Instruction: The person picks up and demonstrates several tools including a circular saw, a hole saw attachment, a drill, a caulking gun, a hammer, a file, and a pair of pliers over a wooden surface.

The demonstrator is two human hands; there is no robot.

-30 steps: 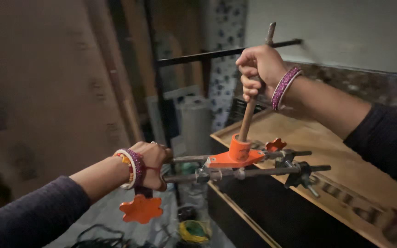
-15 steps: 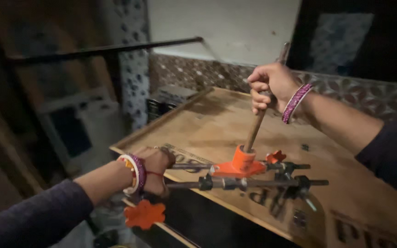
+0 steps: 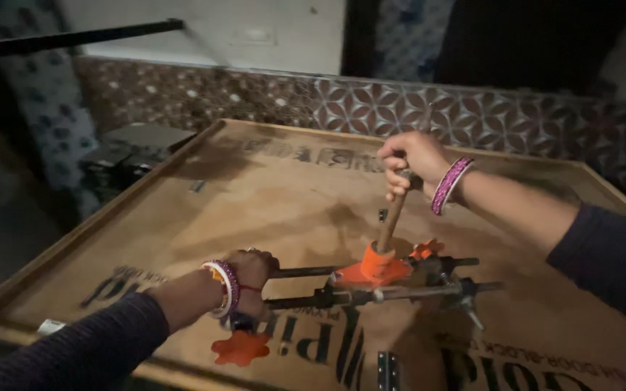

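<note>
You have open board (image 3: 255, 195) to the far left of the clamp frame (image 3: 371, 286). Its rails bar the way between your hands, its orange knob (image 3: 240, 348) sits by the near edge, and a raised rim (image 3: 96, 217) borders the left.

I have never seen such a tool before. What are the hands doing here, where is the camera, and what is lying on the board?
The picture comes from a camera worn on the person's head, looking down at their own two bare hands. There is no robot. The right hand has its grip closed around an upright wooden handle. This handle stands in an orange base on a small metal frame of two dark rods. The left hand holds the end of those rods. An orange star-shaped knob sits just below that hand. The tool rests on a large wooden board with a raised rim.
</note>
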